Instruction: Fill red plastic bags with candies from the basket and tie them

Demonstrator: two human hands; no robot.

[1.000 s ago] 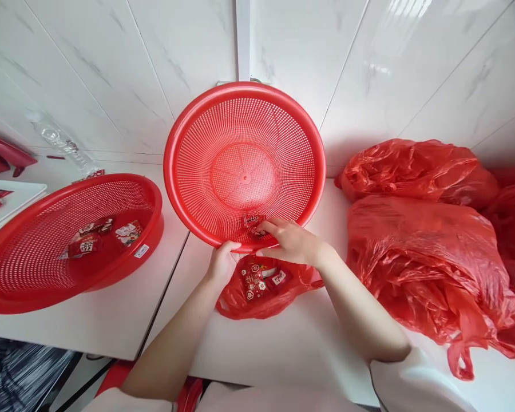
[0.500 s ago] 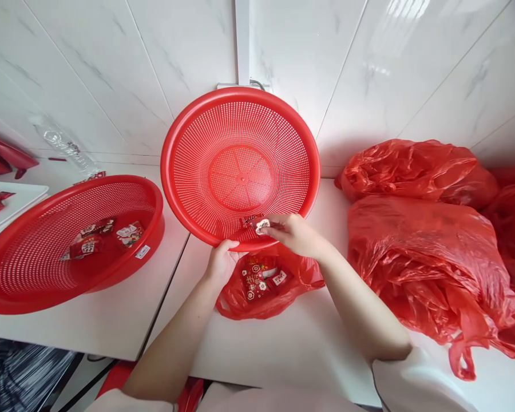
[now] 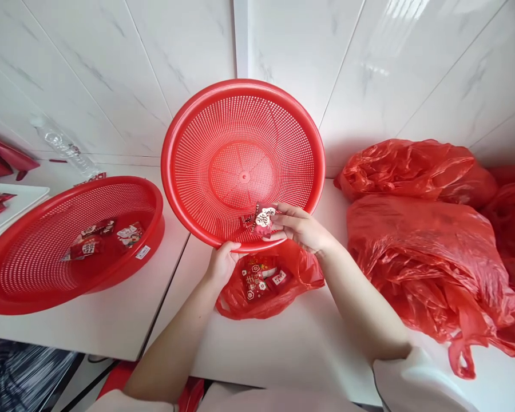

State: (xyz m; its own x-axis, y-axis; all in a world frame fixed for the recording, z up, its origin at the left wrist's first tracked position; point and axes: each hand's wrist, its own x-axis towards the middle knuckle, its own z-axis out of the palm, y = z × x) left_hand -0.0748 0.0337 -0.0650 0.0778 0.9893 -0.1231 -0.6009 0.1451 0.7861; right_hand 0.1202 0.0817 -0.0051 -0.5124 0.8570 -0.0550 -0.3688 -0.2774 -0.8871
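My left hand (image 3: pixel 224 263) grips the near rim of a red plastic colander (image 3: pixel 242 120), which is tilted up with its inside facing me. Between the fingers of my right hand (image 3: pixel 299 228) is a small red packet (image 3: pixel 264 220) with a white printed label, held inside the colander by its near rim. Another dark red packet (image 3: pixel 246 221) lies just left of it, partly covered. Below the colander sits an open red plastic bag (image 3: pixel 257 310) on the white table, with printed red packets (image 3: pixel 278 278) inside.
On the left, a second red colander (image 3: pixel 38 246) holds several packets (image 3: pixel 86 246). Behind it are a clear plastic bottle (image 3: pixel 64 146) and a white tray (image 3: pixel 30 197). Bulky red plastic bags (image 3: pixel 424 229) fill the right side. A tiled wall (image 3: pixel 296 46) closes off the back.
My right hand has opened its grip a little and turned the packet, so its label faces me more. The colander has tipped and shifted slightly. My left hand stays at the rim.
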